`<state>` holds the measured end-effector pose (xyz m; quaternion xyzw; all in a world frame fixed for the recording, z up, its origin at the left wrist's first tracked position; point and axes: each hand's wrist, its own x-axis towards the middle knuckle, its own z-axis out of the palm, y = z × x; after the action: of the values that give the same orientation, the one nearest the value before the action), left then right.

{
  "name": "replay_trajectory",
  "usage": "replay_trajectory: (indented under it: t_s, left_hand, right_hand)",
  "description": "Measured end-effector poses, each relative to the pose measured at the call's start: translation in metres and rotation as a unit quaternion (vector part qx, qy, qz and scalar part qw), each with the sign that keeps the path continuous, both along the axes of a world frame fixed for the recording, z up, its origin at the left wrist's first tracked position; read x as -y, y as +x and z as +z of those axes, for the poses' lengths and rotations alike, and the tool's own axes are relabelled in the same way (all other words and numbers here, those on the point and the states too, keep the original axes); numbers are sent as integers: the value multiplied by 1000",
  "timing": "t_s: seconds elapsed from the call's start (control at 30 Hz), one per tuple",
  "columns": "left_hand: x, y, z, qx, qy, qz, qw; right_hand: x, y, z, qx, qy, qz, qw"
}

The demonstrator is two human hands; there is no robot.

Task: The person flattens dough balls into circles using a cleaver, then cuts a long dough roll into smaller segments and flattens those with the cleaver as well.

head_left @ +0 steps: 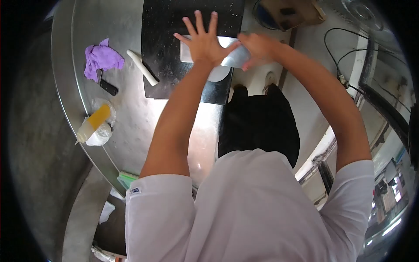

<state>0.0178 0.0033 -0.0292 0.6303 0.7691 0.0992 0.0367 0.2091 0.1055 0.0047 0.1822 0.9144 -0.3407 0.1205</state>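
A broad-bladed knife (235, 56) with a wide, shiny metal blade lies across the black board (157, 48), near its right edge. My left hand (205, 48) is flat on the blade with its fingers spread. My right hand (258, 47), slightly blurred, is closed at the blade's right end; its handle is hidden by the hand. Just below the blade a thin, round white dough disc (219, 74) shows in part on the board. A white dough roll (142, 67) rests with its lower end on the board's left edge.
Left on the steel table (126, 118) are a purple cloth (104, 59), a black-handled tool (108, 87), and a squeeze bottle (95, 120) of yellow liquid on clear plastic. A green-edged container (126, 179) sits near my left sleeve. Cables (338, 65) hang at right.
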Motion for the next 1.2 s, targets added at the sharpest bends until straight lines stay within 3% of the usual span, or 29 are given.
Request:
replay_trajectory:
  t_s: [0.07,0.13,0.2,0.23,0.33,0.37,0.43,0.5,0.57,0.63,0.67,0.7,0.73,0.87,0.93,1.0,1.07,1.13,1.2]
  left_hand:
    - [1,13,-5,2,-19,-17,1000]
    - [-13,10,1,-3,-20,13,1000]
    - [-23,8,1,-35,27,78,996]
    - [-30,20,55,-6,-50,125,991]
    - [-37,12,60,24,-92,86,992]
    - [-21,-3,5,3,7,3,1000]
    - [-7,8,2,-30,-17,-18,999]
    - [-19,12,4,-49,-10,4,999]
    - [-31,16,38,-36,-48,38,997]
    - [-46,12,46,-19,-59,77,995]
    - [-55,-1,-10,-202,117,70,970]
    - [-53,2,22,-112,-5,37,993]
    - [-46,5,53,-20,-132,2,991]
    - [-32,12,37,-54,-91,-39,994]
    - [-48,7,36,-35,-63,-12,997]
    - [-74,1,52,-36,-95,-9,995]
    - [-70,-7,57,-43,-116,-71,990]
    - [-28,-21,29,-103,-92,-167,976]
    - [-16,-28,29,-67,-137,-192,969]
  right_hand:
    - [7,24,-21,-62,-33,-31,997]
    - [-23,9,-7,0,-20,-8,1000]
    - [-42,4,-24,-94,62,25,993]
    - [-43,-1,-10,-94,68,20,993]
    - [-49,-7,12,-19,36,22,999]
    - [-31,2,6,-2,3,13,1000]
    - [-1,15,-9,-11,-32,-19,999]
    - [-22,15,-13,-31,0,-20,999]
    - [-34,14,-19,-77,74,-15,994]
    - [-44,-5,0,-46,79,-6,996]
    - [-50,-9,7,-16,75,7,997]
    - [-42,-2,-11,-105,18,-16,994]
    - [-34,6,-15,-101,17,-19,995]
    - [-18,16,-24,-4,-4,-44,999]
    - [-34,13,-27,-142,33,-44,988]
    - [-29,1,-17,-131,20,-83,988]
    - [-21,4,-17,-119,1,-110,987]
    - [26,8,-18,-17,-83,-116,990]
    - [49,4,-16,1,-86,-155,984]
